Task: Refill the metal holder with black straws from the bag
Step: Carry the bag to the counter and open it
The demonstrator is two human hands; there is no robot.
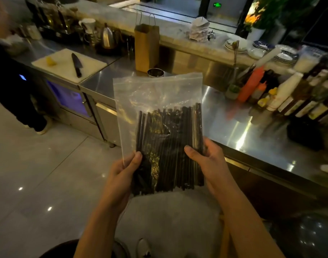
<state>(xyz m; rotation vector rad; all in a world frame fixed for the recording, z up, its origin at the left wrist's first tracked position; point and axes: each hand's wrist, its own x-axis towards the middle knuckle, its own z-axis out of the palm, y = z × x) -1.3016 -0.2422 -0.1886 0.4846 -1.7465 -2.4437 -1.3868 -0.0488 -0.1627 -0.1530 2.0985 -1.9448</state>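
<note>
**Dim bar, steel table: straws stand on end in the bag, holder straight ahead**

The fingers of the left hand (122,170) are curled round the lower left edge of the clear zip bag (155,97), with the thumb pressed on its front. The fingers of the right hand (209,161) grasp the lower right edge the same way, thumb in front and the rest behind. Both hands hold the bag upright in the air, off the table (224,116) and just short of its near edge.

The black straws (168,142) are packed in the lower half of the bag. Their long axis runs from the hands up toward the bag's mouth, and their lower ends sit at the bottom seam between the two palms. The top half of the bag is slack, with nothing in it. I cannot tell whether the zip strip is sealed.

Only the rim of the metal holder (155,72) shows above the bag's top edge. It stands on the table on the far side of the bag, just in front of the brown paper bag (146,47), near the corner where the two runs of table meet. It lies almost on the bag's centre line, so neither hand is clearly nearer.

The straws already point toward the holder. My reading is that the next move depends on one hand letting go to open the mouth of the bag and draw straws out lengthwise.
</note>
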